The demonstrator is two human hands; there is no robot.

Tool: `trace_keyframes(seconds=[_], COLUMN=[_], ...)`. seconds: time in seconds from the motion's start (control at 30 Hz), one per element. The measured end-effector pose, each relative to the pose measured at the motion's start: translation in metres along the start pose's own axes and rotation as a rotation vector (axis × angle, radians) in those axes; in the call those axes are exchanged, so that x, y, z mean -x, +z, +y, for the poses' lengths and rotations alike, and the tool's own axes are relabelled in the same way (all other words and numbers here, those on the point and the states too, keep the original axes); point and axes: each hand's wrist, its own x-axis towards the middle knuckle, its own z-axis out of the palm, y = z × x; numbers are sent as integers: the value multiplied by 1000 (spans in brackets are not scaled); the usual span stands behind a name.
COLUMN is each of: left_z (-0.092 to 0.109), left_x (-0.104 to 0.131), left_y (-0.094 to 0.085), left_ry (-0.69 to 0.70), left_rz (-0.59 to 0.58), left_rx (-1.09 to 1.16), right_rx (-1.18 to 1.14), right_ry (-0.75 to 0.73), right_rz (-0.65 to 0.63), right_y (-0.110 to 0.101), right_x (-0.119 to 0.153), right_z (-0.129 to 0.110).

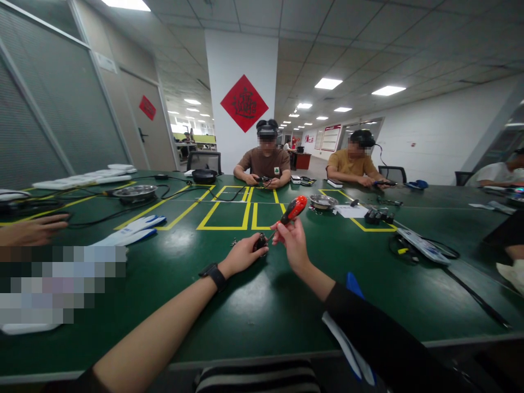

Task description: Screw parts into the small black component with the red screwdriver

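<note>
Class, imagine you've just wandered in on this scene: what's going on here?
The person's right hand holds a red and black screwdriver, its shaft slanting down toward a small dark part held in the left hand above the green table. Whether the tip touches the part is too small to tell. Across the table, someone in a brown shirt also holds something small and dark.

A glove (130,233) lies on the desk (254,322) left of the left hand (245,254); beyond and right of the right hand (293,240) sit a bowl (323,203) and some paper (350,212).
</note>
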Motion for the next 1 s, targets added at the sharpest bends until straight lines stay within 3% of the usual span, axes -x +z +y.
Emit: trace_keyframes(seconds=[0.4,0.6,1.0], left_z=[0,0,4], left_x=[-1,0,0], left_y=[1,0,-2], left_ry=[-9,-7,-11], left_rz=[-1,-15,-5], left_rx=[-10,-24,-6], right_rx=[87,108,36], right_ry=[-6,-19,-28], right_rz=[-46,9,2], right_y=[0,1,0], right_x=[0,1,1], right_z=[2,3,0])
